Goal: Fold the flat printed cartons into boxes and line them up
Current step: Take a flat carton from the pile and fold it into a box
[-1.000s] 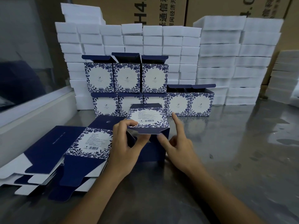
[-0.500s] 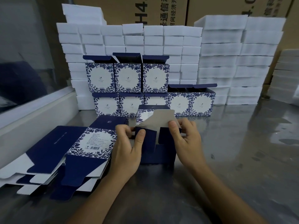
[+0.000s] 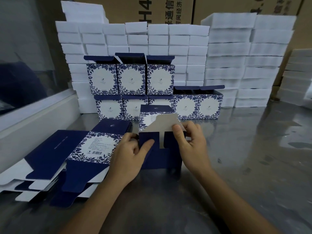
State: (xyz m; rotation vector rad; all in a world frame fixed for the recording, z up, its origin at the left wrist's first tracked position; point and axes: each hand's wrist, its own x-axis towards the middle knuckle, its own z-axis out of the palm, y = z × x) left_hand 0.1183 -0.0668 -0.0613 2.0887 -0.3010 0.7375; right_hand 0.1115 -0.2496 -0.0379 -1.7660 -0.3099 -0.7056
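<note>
A half-formed navy carton (image 3: 162, 154) stands on the steel table in front of me. My left hand (image 3: 130, 157) grips its left side, thumb pressed on a navy flap. My right hand (image 3: 190, 146) pinches the raised white inner flap (image 3: 163, 124) at its right edge. A pile of flat printed cartons (image 3: 72, 156) lies to the left, floral panel and barcode facing up. Behind stand the folded boxes (image 3: 131, 80), several in two stacked rows, blue floral fronts toward me, top lids open.
White foam blocks (image 3: 228, 61) are stacked high behind and to the right of the boxes. Brown shipping cartons (image 3: 168, 10) stand at the back. A white ledge with a glass pane (image 3: 33, 112) runs along the left. The steel table (image 3: 253, 157) reflects light at the right.
The carton went from tilted with its barcode panel up to standing with its end flaps up. My right hand moved from an open touch to pinching the white flap; my left thumb pressed a navy flap inward.
</note>
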